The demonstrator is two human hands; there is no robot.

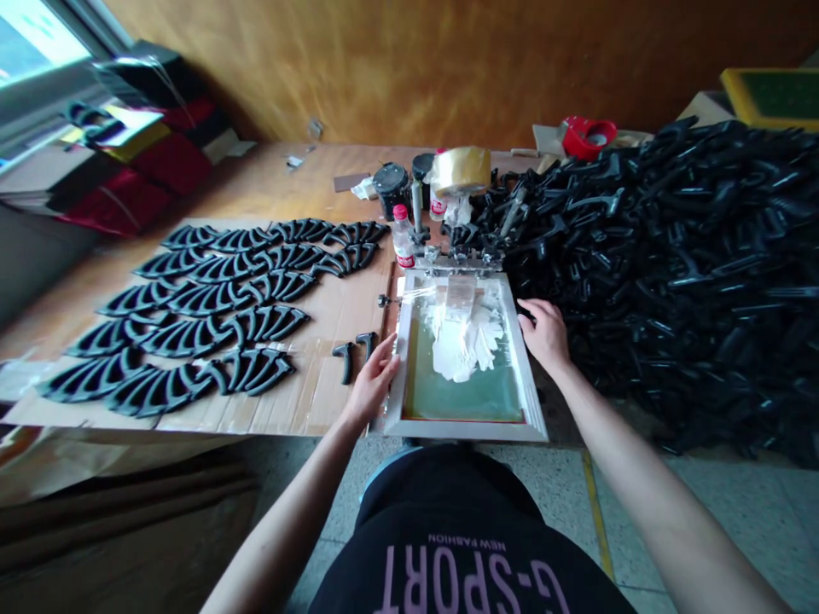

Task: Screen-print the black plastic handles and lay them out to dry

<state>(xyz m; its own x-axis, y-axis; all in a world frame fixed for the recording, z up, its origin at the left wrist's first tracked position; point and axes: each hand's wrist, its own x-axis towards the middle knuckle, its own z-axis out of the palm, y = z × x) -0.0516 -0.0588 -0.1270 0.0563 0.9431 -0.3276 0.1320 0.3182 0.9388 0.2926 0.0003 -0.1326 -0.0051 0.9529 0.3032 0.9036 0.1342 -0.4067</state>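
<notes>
A screen-printing frame [537, 409] lies in front of me, with thick white ink [464, 345] spread over its green mesh and a clear squeegee blade [459, 297] at the ink's far end. My left hand [373, 379] is at the left rail, fingers loosely apart, close to or touching it. Just left of that hand, two black T-shaped plastic handles [346, 362] lie on cardboard. Beside the right rail is my right hand [547, 334], thumb and forefinger apart near the rail. Whatever is under its fingers is hidden. A metal hinge clamp [457, 263] bears the frame's far side.
Rows of black handles [172, 339] cover the cardboard [333, 294] at left. A big heap of black handles [678, 281] fills the right. Behind the clamp stand a red-capped bottle [403, 239], a tape roll [461, 169] and a dark tub [391, 189]. Boxes [121, 192] stand by the window.
</notes>
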